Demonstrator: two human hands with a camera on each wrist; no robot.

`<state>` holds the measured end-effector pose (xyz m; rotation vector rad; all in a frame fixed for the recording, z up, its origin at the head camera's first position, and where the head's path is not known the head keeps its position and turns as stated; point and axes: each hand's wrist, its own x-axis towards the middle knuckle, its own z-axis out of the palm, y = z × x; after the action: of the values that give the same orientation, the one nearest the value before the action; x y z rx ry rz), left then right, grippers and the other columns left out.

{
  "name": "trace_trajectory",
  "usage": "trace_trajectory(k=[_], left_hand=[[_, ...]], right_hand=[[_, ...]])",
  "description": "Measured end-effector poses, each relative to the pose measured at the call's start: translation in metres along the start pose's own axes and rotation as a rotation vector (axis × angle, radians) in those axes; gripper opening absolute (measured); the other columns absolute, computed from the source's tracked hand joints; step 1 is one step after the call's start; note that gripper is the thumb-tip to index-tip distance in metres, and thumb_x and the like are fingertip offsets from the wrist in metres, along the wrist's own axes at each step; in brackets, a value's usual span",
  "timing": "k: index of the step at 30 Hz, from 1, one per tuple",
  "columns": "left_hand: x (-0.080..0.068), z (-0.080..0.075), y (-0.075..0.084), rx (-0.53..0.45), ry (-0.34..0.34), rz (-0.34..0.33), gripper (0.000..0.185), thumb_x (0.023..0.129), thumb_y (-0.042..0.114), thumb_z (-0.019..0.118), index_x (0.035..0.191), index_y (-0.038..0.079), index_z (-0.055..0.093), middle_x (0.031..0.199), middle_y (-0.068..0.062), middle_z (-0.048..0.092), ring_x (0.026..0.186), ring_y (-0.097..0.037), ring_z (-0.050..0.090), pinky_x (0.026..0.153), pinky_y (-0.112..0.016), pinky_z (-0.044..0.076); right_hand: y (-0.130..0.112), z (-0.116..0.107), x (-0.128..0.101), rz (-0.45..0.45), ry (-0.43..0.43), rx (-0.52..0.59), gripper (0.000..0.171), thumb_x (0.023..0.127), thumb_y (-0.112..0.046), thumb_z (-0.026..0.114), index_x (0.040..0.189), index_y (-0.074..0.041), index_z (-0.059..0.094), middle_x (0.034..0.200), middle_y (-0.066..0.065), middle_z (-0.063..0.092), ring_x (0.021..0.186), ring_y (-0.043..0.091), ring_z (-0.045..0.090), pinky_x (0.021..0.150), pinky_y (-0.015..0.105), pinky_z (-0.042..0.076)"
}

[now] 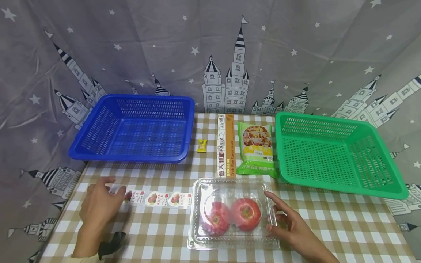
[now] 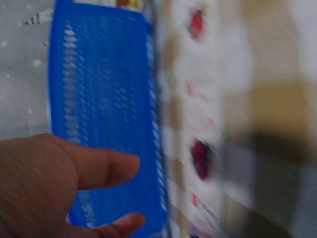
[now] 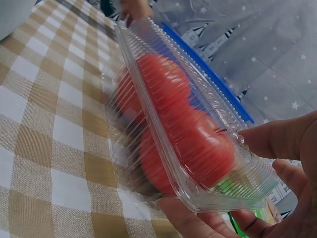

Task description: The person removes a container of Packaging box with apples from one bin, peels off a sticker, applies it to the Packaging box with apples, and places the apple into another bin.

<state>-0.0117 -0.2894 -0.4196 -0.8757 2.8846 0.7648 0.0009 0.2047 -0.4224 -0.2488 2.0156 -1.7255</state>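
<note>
Right hand [image 1: 292,226] curled round the end of a clear clamshell [image 1: 230,215] of two apples [image 1: 245,213], thin, crushable, likely best held at the rims; left hand [image 1: 98,204] relaxed, holding nothing, by a sticker strip [image 1: 158,199]

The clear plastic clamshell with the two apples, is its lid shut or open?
Shut. The clamshell box has its clear lid lying flat over both red apples, and the right wrist view shows lid and base rims meeting. The right hand grips its edge.

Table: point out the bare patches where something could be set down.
Free: checked cloth right of the clear tomato box, in front of the green basket; also the near strip between the left hand and that box. Both baskets, blue basket included, hold nothing. Crowded: the centre, with pasta box, green packet and sticker strip.
</note>
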Motion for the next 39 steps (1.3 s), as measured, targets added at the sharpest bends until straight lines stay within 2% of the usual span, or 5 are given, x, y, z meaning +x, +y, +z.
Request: trace_trajectory(k=[6, 15, 23, 30, 39], left_hand=[[0.001, 0.005, -0.024, 0.06, -0.047, -0.08, 0.085, 0.077, 0.06, 0.061, 0.135, 0.003, 0.033, 0.111, -0.031, 0.037, 0.094, -0.053, 0.043, 0.054, -0.055, 0.038], [0.005, 0.008, -0.032, 0.081, -0.061, -0.131, 0.109, 0.064, 0.076, 0.062, 0.136, 0.002, 0.028, 0.116, -0.036, 0.03, 0.102, -0.059, 0.032, 0.061, -0.063, 0.036], [0.011, 0.002, -0.038, 0.039, -0.053, -0.106, 0.092, 0.074, 0.044, 0.072, 0.138, -0.001, 0.025, 0.119, -0.041, 0.027, 0.103, -0.062, 0.029, 0.073, -0.065, 0.033], [0.014, 0.0, -0.043, 0.008, -0.011, -0.063, 0.065, 0.08, 0.022, 0.065, 0.132, -0.003, 0.036, 0.104, -0.031, 0.052, 0.093, -0.05, 0.045, 0.069, -0.054, 0.037], [0.003, -0.015, -0.025, -0.154, 0.182, 0.077, 0.035, 0.088, 0.019, 0.06, 0.115, -0.004, 0.057, 0.094, -0.022, 0.063, 0.081, -0.031, 0.056, 0.06, -0.035, 0.035]], right_hand=[[0.001, -0.001, 0.0, 0.0, -0.006, 0.003, 0.081, 0.081, -0.004, 0.069, 0.147, -0.021, 0.025, 0.11, 0.021, 0.033, 0.091, 0.028, 0.058, 0.07, 0.037, 0.052], [0.004, 0.0, -0.001, -0.042, -0.026, 0.003, 0.08, 0.082, -0.001, 0.067, 0.147, -0.017, 0.023, 0.109, 0.023, 0.034, 0.089, 0.029, 0.059, 0.069, 0.037, 0.052], [0.003, -0.001, 0.0, -0.032, -0.022, -0.006, 0.08, 0.082, -0.003, 0.068, 0.147, -0.018, 0.024, 0.11, 0.022, 0.035, 0.091, 0.028, 0.058, 0.07, 0.036, 0.052], [0.002, -0.001, 0.001, -0.003, -0.023, 0.012, 0.08, 0.082, -0.004, 0.068, 0.147, -0.02, 0.024, 0.112, 0.022, 0.035, 0.096, 0.03, 0.058, 0.072, 0.038, 0.052], [-0.001, -0.001, 0.0, 0.039, 0.012, -0.032, 0.08, 0.081, -0.009, 0.071, 0.146, -0.024, 0.026, 0.113, 0.019, 0.035, 0.096, 0.03, 0.056, 0.074, 0.034, 0.05]])
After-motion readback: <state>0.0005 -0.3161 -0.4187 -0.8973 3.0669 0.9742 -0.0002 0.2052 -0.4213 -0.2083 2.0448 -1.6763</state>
